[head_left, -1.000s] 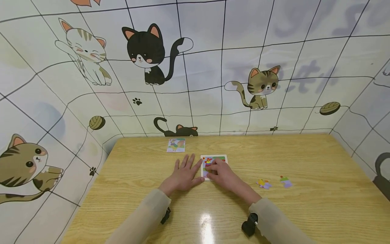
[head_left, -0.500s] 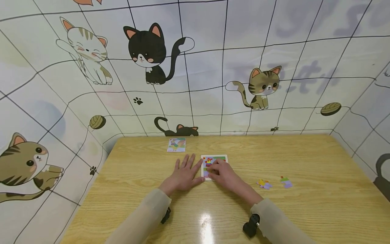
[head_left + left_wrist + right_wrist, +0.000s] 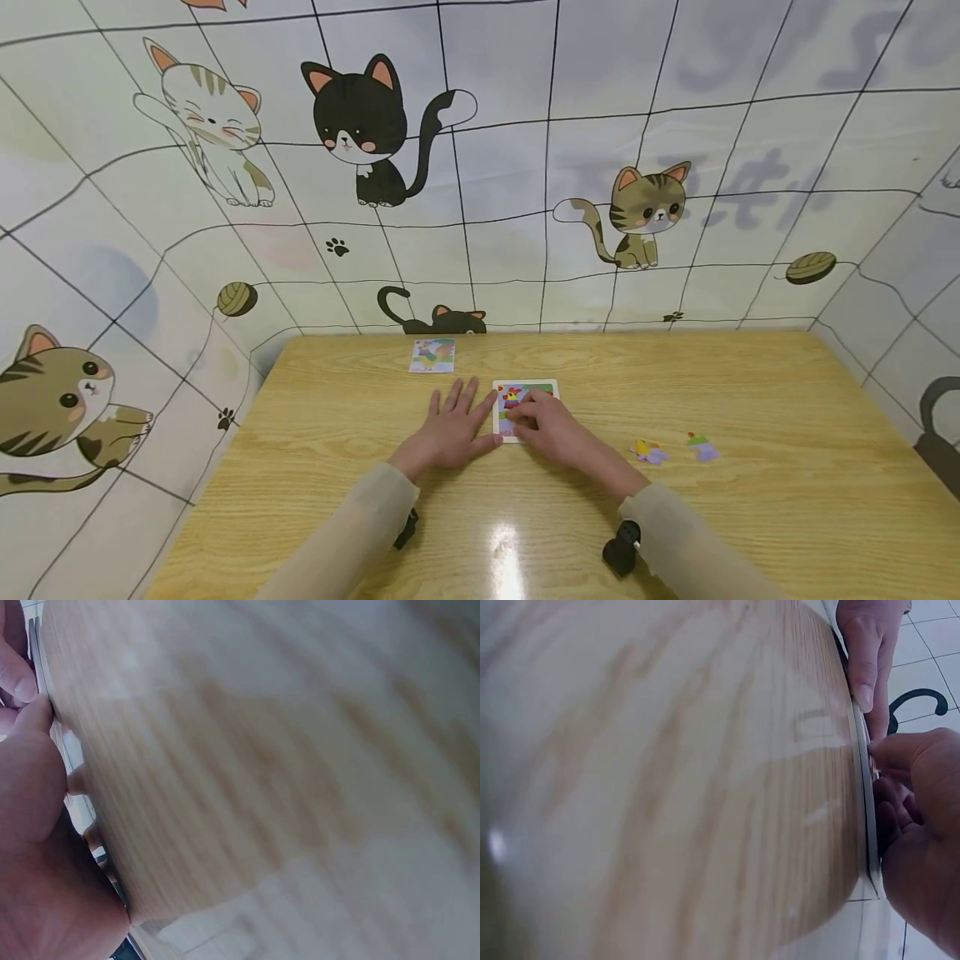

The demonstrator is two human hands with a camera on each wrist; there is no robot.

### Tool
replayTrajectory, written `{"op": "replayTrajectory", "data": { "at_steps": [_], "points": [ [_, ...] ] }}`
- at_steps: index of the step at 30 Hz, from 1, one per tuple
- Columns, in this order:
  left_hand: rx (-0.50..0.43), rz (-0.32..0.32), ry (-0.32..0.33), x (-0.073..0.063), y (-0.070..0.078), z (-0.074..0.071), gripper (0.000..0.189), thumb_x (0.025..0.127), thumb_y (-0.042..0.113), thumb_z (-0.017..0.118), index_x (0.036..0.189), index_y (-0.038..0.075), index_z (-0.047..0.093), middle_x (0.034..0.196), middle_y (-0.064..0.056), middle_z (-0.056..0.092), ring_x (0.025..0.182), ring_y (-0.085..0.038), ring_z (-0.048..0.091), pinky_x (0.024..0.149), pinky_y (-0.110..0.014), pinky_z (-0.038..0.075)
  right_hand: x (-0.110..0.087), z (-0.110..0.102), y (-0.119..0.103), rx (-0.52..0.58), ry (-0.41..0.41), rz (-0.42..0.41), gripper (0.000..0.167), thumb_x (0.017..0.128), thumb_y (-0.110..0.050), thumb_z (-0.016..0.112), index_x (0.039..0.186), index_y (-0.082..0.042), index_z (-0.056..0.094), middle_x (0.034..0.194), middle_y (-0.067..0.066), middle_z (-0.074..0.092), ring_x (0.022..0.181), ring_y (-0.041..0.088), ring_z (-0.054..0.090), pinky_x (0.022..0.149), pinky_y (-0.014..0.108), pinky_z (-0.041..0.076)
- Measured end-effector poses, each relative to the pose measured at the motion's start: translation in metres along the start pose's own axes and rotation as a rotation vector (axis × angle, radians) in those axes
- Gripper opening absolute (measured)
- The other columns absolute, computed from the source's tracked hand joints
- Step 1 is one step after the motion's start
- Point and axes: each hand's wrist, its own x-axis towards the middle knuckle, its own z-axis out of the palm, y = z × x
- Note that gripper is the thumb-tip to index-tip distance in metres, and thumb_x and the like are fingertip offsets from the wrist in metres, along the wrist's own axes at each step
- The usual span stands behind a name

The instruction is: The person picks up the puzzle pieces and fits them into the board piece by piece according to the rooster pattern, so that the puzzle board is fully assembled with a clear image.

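Note:
A small jigsaw puzzle in a white-rimmed tray [image 3: 527, 382] lies on the table, a bright red and yellow bird's head showing at its upper left. My left hand [image 3: 450, 433] rests flat beside it with fingers spread, index finger and thumb touching the tray's left edge. Over the puzzle's face, my right hand [image 3: 555, 429] curls its fingers and thumb down around a puzzle piece, mostly hidden beneath them. From the side, the right wrist view has the thumb [image 3: 900, 750] low at the tray's edge, near the left hand's thumb [image 3: 862, 667].
Loose puzzle pieces, one yellow and lilac [image 3: 647, 451] and one green and lilac [image 3: 702, 447], lie to the right of the right forearm. A picture card [image 3: 432, 356] lies at the table's back edge. Behind the wooden table [image 3: 787, 392] hangs a cat-print backdrop [image 3: 510, 183].
Both hands keep nearly the same place on the tray. The right wrist shifts very slightly to the right; the loose pieces and card stay put.

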Motion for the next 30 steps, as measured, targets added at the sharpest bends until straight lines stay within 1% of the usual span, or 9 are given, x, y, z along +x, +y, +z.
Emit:
{"op": "replayTrajectory", "data": {
  "at_steps": [2,5,7,9,14,21,27,30],
  "points": [
    [-0.006,0.004,0.007,0.001,-0.001,0.001,0.08,0.104,0.065,0.039,0.167,0.024,0.011,0.171,-0.014,-0.005,0.155,-0.038,-0.008,0.117,-0.068,-0.002,-0.002,-0.001,0.001,0.04,0.016,0.009,0.026,0.095,-0.002,0.07,0.12,0.002,0.072,0.096,0.0,0.057,0.078,0.012,0.05,0.068,0.026,0.045],
    [-0.021,0.013,0.013,0.001,-0.001,0.002,0.081,0.103,0.065,0.04,0.167,0.024,0.012,0.171,-0.015,-0.005,0.155,-0.039,-0.008,0.116,-0.069,-0.003,-0.009,-0.007,0.002,0.139,0.057,0.048,0.032,0.095,-0.002,0.07,0.127,0.004,0.067,0.093,0.0,0.058,0.077,0.013,0.051,0.067,0.026,0.046],
    [-0.024,0.015,0.008,0.002,-0.001,0.002,0.081,0.103,0.065,0.04,0.167,0.025,0.011,0.171,-0.014,-0.006,0.155,-0.038,-0.009,0.116,-0.069,-0.003,-0.016,-0.014,0.004,0.189,0.081,0.078,0.034,0.095,-0.002,0.07,0.128,0.004,0.065,0.093,0.0,0.059,0.077,0.014,0.052,0.067,0.026,0.047],
    [-0.033,0.02,0.01,0.002,-0.001,0.001,0.081,0.103,0.064,0.04,0.167,0.024,0.011,0.171,-0.014,-0.006,0.155,-0.038,-0.009,0.116,-0.069,-0.004,-0.023,-0.024,0.007,0.206,0.101,0.101,0.033,0.095,-0.002,0.071,0.128,0.003,0.066,0.094,0.001,0.06,0.077,0.015,0.053,0.066,0.027,0.047],
    [-0.036,0.01,-0.003,0.0,0.001,0.0,0.081,0.104,0.063,0.042,0.167,0.024,0.01,0.171,-0.013,-0.007,0.155,-0.037,-0.011,0.116,-0.068,-0.005,-0.043,-0.054,0.025,0.17,0.123,0.122,0.028,0.095,-0.003,0.072,0.122,0.003,0.069,0.097,0.003,0.061,0.08,0.016,0.056,0.065,0.027,0.047],
    [-0.03,0.01,-0.005,0.0,0.001,0.0,0.081,0.104,0.062,0.043,0.167,0.024,0.011,0.171,-0.014,-0.006,0.155,-0.037,-0.01,0.117,-0.068,-0.004,-0.081,-0.092,0.054,0.12,0.133,0.184,0.028,0.095,-0.005,0.072,0.122,0.001,0.069,0.104,0.007,0.064,0.081,0.014,0.058,0.064,0.028,0.048],
    [-0.037,0.009,-0.007,-0.001,0.0,0.0,0.081,0.104,0.063,0.041,0.167,0.024,0.01,0.171,-0.014,-0.008,0.155,-0.038,-0.011,0.116,-0.068,-0.004,-0.105,-0.112,0.069,0.087,0.098,0.221,0.023,0.095,-0.007,0.072,0.117,-0.001,0.07,0.099,0.003,0.064,0.081,0.012,0.058,0.066,0.028,0.05],
    [-0.039,0.007,-0.007,0.0,-0.001,0.001,0.081,0.103,0.064,0.041,0.167,0.024,0.009,0.171,-0.013,-0.009,0.155,-0.037,-0.012,0.117,-0.068,-0.005,-0.111,-0.116,0.072,0.079,0.086,0.213,0.022,0.094,-0.006,0.074,0.114,0.0,0.071,0.098,0.002,0.066,0.081,0.011,0.058,0.068,0.027,0.05]
  ]
}}
